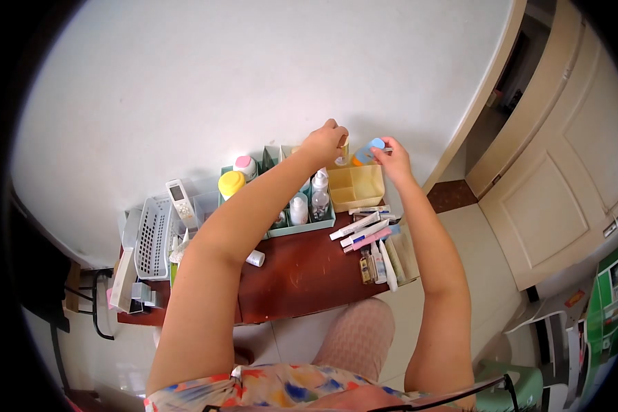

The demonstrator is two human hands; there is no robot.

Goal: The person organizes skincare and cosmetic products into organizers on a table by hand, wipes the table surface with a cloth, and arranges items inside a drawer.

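My left hand (328,143) reaches across to the back of the table, its fingers closed on the top of a small clear and yellowish container (342,154). Just to its right, my right hand (393,160) grips a small bottle with a blue top and an orange lower part (369,152), which is tilted. Below both hands is a yellow divided tray (356,187). Left of that, a green organizer box (299,229) holds a clear pump bottle (320,196), a white bottle (299,209), a yellow-lidded jar (231,184) and a pink-lidded jar (245,165). My left forearm hides part of the box.
Several tubes (365,232) and small bottles (367,266) lie at the table's right end. A white basket (154,237) and a remote control (180,202) are at the left. A small white bottle (255,258) lies on the red-brown table (295,275). A wall stands behind; a door (549,178) is right.
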